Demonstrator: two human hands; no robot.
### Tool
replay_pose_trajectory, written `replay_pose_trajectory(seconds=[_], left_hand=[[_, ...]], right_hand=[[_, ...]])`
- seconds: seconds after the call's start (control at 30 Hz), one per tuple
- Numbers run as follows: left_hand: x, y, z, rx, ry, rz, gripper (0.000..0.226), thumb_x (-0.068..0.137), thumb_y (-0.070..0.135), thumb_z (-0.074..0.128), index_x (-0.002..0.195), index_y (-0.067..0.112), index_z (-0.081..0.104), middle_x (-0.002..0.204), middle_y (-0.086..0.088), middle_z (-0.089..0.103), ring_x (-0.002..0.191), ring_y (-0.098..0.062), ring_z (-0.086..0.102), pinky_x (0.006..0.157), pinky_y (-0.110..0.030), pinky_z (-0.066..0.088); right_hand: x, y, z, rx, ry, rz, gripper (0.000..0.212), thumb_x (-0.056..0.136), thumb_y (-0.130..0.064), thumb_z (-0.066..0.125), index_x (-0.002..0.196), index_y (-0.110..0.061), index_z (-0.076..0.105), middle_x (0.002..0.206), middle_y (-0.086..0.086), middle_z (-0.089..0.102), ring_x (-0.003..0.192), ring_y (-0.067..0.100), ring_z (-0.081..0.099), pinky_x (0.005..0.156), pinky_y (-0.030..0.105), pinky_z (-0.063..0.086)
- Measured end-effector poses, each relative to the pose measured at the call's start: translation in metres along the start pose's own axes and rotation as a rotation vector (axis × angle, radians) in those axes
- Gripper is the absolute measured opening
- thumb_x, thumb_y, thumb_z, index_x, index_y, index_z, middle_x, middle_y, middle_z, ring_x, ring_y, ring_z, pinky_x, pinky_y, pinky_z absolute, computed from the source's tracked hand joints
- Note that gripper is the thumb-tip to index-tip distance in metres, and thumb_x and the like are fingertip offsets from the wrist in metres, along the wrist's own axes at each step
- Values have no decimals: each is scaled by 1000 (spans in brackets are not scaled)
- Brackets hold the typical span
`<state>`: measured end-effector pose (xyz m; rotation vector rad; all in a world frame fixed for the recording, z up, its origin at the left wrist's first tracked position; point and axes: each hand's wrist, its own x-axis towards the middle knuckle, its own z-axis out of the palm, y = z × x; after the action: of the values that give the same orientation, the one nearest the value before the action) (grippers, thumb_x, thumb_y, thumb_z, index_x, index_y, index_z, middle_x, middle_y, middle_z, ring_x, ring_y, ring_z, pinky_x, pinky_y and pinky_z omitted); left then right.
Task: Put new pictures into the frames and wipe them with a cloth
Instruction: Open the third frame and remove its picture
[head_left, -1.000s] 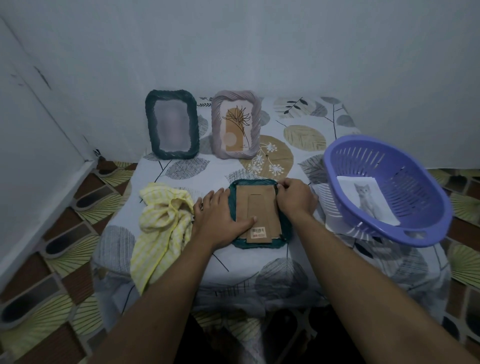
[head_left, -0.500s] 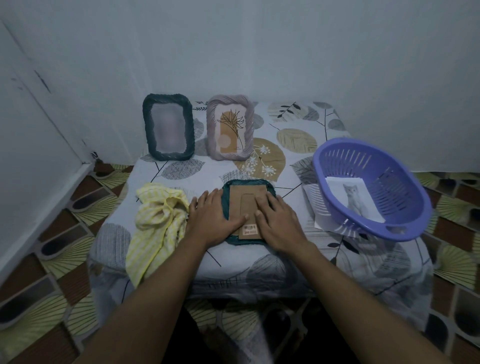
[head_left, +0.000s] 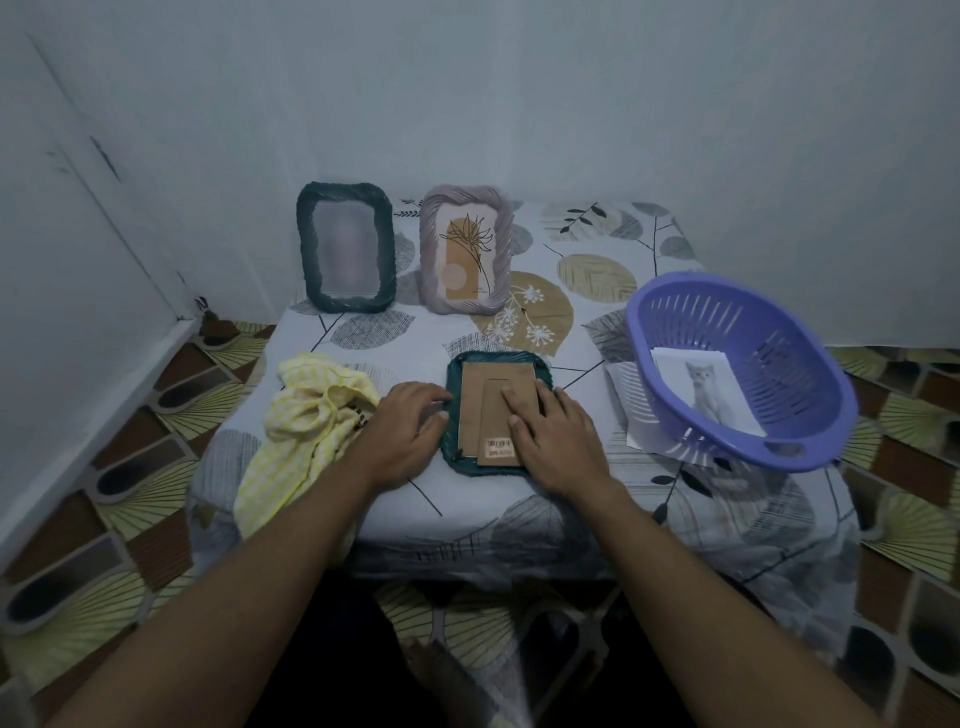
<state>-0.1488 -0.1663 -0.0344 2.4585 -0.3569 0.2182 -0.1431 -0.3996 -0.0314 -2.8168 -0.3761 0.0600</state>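
Observation:
A dark green frame (head_left: 453, 457) lies face down in the middle of the small table, its brown cardboard back (head_left: 480, 400) upward. My left hand (head_left: 402, 436) rests at the frame's left edge, fingers touching the rim. My right hand (head_left: 556, 431) presses flat on the cardboard back with straight fingers. A crumpled yellow cloth (head_left: 306, 421) lies just left of my left hand. Two more frames stand against the wall: a dark green one (head_left: 345, 247) and a pink one (head_left: 465, 249) with a plant picture.
A purple plastic basket (head_left: 737, 364) sits at the table's right edge with a cat picture (head_left: 706, 389) inside and paper (head_left: 623, 384) under it. The leaf-patterned tablecloth (head_left: 519, 504) hangs over the front edge. Walls close in behind and to the left; patterned floor tiles (head_left: 104, 499) surround the table.
My right hand came down from the frame's top right corner onto the cardboard back. My left hand slid off the back to the frame's left rim.

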Motion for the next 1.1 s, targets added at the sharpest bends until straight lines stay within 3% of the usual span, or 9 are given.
replay_pose_trajectory(seconds=[0.1, 0.2, 0.37, 0.67, 0.83, 1.1], left_hand=[[-9, -5, -5, 111, -39, 103, 53, 85, 60, 54, 119, 20, 63, 117, 3, 58, 114, -13, 46, 96, -37, 39], [-15, -2, -4, 168, -16, 186, 53, 77, 69, 63, 108, 26, 64, 108, 8, 55, 106, -11, 47, 90, -35, 37], [-22, 5, 0, 151, 25, 231, 47, 74, 70, 64, 92, 27, 69, 96, 10, 54, 96, -10, 47, 86, -39, 39], [-31, 4, 11, 29, 0, 186, 36, 83, 56, 64, 96, 22, 65, 99, 7, 56, 95, -17, 56, 83, -47, 49], [-32, 8, 9, -11, -20, 161, 39, 82, 56, 64, 101, 21, 67, 101, 10, 54, 94, -8, 55, 83, -38, 50], [-35, 11, 13, -16, -1, 153, 36, 84, 52, 61, 100, 20, 68, 103, 6, 62, 96, -16, 59, 83, -47, 51]], right_hand=[[1, 1, 2, 3, 7, 5, 49, 106, -46, 20, 155, -45, 17, 165, 6, 16, 151, 28, 13, 121, 43, 11], [0, 1, 2, 14, 8, 9, 49, 106, -46, 20, 155, -45, 18, 165, 6, 16, 151, 28, 12, 121, 42, 10], [0, 0, 2, 14, 5, 16, 49, 106, -46, 21, 155, -46, 17, 165, 5, 15, 151, 27, 11, 121, 43, 9], [1, 0, 2, 13, 23, 20, 49, 105, -46, 22, 154, -45, 21, 164, 7, 20, 150, 29, 15, 121, 42, 11], [2, -1, 2, 26, 25, 21, 48, 105, -45, 24, 153, -44, 24, 163, 8, 22, 150, 30, 17, 122, 43, 12], [2, -1, 2, 36, 31, 21, 47, 105, -44, 24, 153, -43, 25, 162, 9, 22, 149, 29, 17, 121, 44, 12]])
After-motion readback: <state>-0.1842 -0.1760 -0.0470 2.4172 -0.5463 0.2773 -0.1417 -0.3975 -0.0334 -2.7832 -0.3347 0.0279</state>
